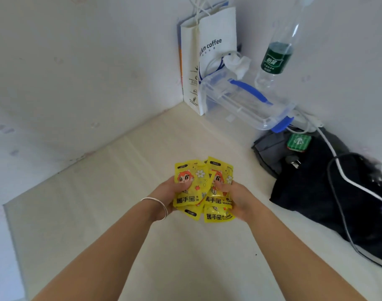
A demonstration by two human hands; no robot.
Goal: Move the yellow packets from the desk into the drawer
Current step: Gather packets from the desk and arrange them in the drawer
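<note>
Several yellow packets with a cartoon face and flower print are bunched together just above the pale desk top. My left hand, with a white bracelet at the wrist, grips the bunch from the left, thumb on a packet's front. From the right, my right hand grips the same bunch, thumb pressed on the front. More packets stick out below my hands. No drawer is in view.
A white paper coffee bag stands in the far corner. Beside it lie a clear plastic box with blue clips and a water bottle. A dark bag with white and black cables lies at the right.
</note>
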